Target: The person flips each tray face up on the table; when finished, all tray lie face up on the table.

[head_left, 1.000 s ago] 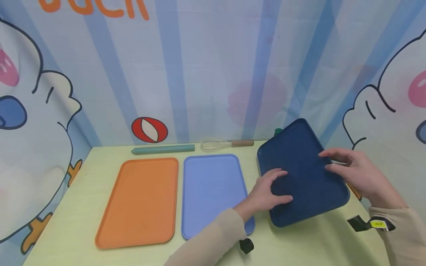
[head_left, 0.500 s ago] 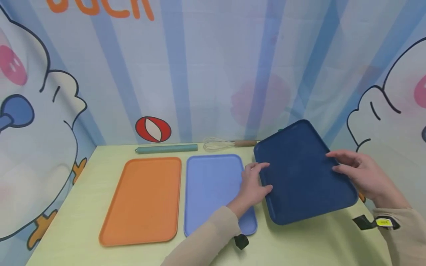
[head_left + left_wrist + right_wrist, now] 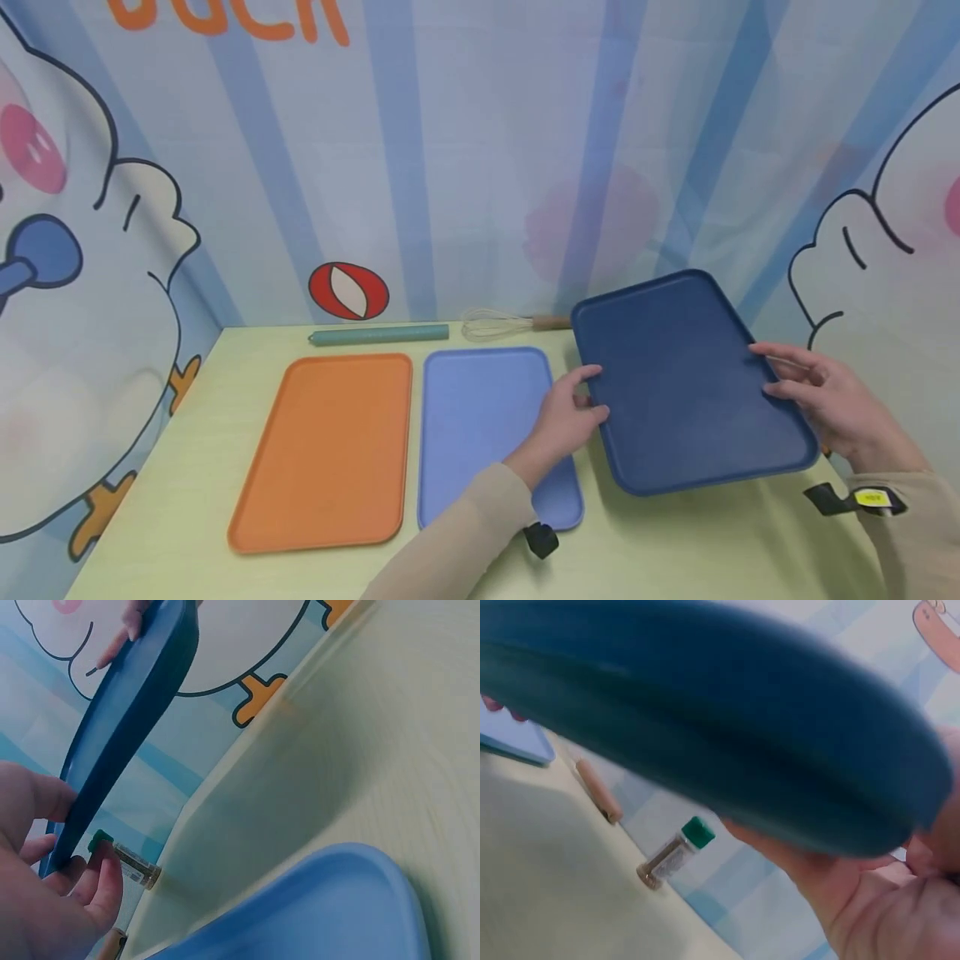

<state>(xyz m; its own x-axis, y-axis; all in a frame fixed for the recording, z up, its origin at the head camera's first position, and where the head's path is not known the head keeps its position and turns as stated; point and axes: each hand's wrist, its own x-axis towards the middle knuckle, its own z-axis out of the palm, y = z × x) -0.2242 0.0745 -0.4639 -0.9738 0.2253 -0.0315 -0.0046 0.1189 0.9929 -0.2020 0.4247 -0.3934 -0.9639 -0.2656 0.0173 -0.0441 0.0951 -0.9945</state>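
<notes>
Both hands hold a dark blue tray [image 3: 690, 392] above the right part of the table, its right side raised. My left hand [image 3: 562, 421] pinches the tray's left rim, thumb on the upper face and fingers beneath, as the left wrist view also shows. On the opposite rim my right hand [image 3: 832, 400] grips with fingers and thumb; in the right wrist view the tray's underside hides part of that hand. Beside the left forearm a light blue tray [image 3: 480, 417] lies on the table, partly covered by the sleeve. Left of it lies an orange tray [image 3: 330, 450].
Along the back edge lie a teal stick-shaped thing [image 3: 378, 335] and a whisk [image 3: 517, 324]. A small clear jar with a green cap [image 3: 676, 853] stands at the back, behind the dark tray. A printed curtain [image 3: 480, 167] hangs behind the table [image 3: 180, 467].
My left hand has slid leftward from the dark tray's face to its left rim. The tray has turned and tilted slightly flatter. The right hand keeps its grip; the head view has shifted a little.
</notes>
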